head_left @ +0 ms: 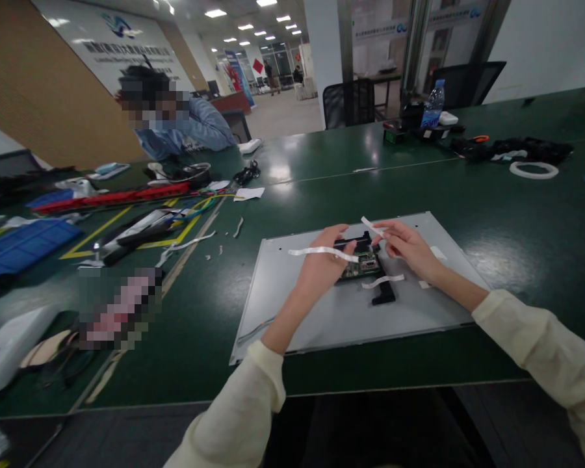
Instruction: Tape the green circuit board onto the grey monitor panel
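A grey metal panel (331, 318) lies flat on the green table in front of me, with a small circuit board (365, 265) and a black bracket (383, 296) near its middle. My left hand (324, 263) rests at the board's left side, fingers curled, with a long white tape strip (312, 251) stuck across them. My right hand (407, 250) pinches the end of another white strip (372, 226) just above the board. A third strip (383, 281) lies on the panel below the board.
A co-worker (175, 123) leans over the far left of the table among red and blue parts, cables (246, 174) and tools. A water bottle (433, 104), black gear and a white ring (533, 170) sit at the far right. Tape scraps (188, 244) lie left of the panel.
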